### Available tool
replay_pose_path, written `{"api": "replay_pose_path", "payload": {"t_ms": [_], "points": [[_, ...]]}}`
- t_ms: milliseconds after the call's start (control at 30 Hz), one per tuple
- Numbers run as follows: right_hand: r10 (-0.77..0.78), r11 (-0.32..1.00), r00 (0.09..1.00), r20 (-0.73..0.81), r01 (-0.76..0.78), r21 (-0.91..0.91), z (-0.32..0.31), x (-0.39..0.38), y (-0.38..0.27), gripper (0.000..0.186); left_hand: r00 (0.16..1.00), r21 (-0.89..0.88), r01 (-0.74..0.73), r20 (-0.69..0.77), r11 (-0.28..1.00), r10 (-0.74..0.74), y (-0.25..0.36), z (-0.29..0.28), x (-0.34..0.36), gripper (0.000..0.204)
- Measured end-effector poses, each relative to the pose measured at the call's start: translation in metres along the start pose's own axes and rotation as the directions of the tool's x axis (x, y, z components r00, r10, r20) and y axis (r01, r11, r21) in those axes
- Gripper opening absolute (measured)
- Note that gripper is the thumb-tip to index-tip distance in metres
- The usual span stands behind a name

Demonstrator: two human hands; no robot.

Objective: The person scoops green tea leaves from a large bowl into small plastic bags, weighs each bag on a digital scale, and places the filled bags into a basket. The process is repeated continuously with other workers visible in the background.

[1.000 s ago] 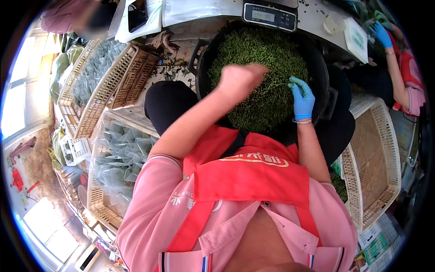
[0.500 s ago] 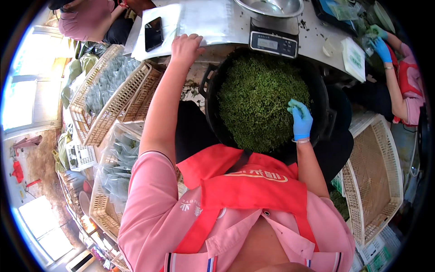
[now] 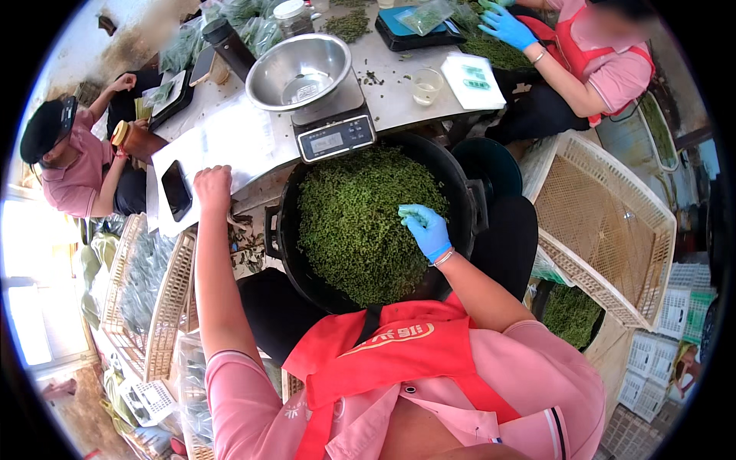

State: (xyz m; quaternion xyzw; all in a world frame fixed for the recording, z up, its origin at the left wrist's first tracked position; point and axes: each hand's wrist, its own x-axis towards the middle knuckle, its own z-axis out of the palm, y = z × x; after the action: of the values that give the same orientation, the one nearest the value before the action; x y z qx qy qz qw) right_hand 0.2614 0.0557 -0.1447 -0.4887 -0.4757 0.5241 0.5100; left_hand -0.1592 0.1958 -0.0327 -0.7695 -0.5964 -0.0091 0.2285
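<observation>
A black round tub [image 3: 287,272] between my knees is heaped with small green berries [image 3: 368,230] that look like green peppercorns. Over the right side of the heap is my right hand [image 3: 428,234] in a blue glove, fingers bent in toward the thumb; whatever they hold is hidden. My left hand [image 3: 212,185], bare, rests at the near table edge with its fingers curled down, next to a black phone [image 3: 176,189] and a stack of clear plastic bags [image 3: 238,142]. What lies under those fingers cannot be made out. A digital scale [image 3: 336,138] carries a steel bowl [image 3: 300,73] beyond the tub.
Pale plastic crates stand at the left [image 3: 165,307] and right [image 3: 606,222], the left one holding filled bags. On the table are a dark bottle [image 3: 228,47], a clear cup [image 3: 426,86] and a second scale [image 3: 418,31]. Two co-workers sit at the table's far left and right.
The view has swung, so the tub appears lower and further left, and more of the table shows. My left hand's fingers are now more curled; my right hand stays over the berries.
</observation>
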Motion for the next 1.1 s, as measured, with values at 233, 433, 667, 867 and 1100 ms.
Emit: {"api": "replay_pose_path", "payload": {"t_ms": [233, 433, 667, 867, 1100], "points": [[-0.061, 0.990, 0.992, 0.111, 0.074, -0.121, 0.012, -0.005, -0.011, 0.031, 0.957, -0.303, 0.285, 0.043, 0.909, -0.286, 0.036, -0.078, -0.016, 0.012], [0.047, 0.970, 0.946, 0.322, -0.120, 0.210, 0.073, -0.007, -0.071, 0.051, 0.982, -0.591, -0.157, -0.178, 0.791, 0.062, 0.168, -0.128, -0.080, 0.017], [-0.010, 0.991, 0.941, 0.339, 0.054, -0.122, 0.058, -0.020, -0.052, 0.017, 0.932, -0.880, 0.357, 0.312, 0.312, -0.185, 0.214, -0.111, -0.143, 0.023], [-0.288, 0.808, 0.827, 0.484, 0.481, -0.341, 0.079, -0.068, -0.063, 0.015, 0.944, -0.554, 0.329, 0.185, 0.765, -0.272, 0.222, -0.129, -0.179, 0.015], [-0.165, 0.872, 0.904, 0.395, 0.321, -0.370, 0.058, -0.037, -0.032, 0.037, 0.979, -0.461, 0.071, -0.137, 0.884, -0.150, 0.206, -0.155, -0.186, 0.017]]}}
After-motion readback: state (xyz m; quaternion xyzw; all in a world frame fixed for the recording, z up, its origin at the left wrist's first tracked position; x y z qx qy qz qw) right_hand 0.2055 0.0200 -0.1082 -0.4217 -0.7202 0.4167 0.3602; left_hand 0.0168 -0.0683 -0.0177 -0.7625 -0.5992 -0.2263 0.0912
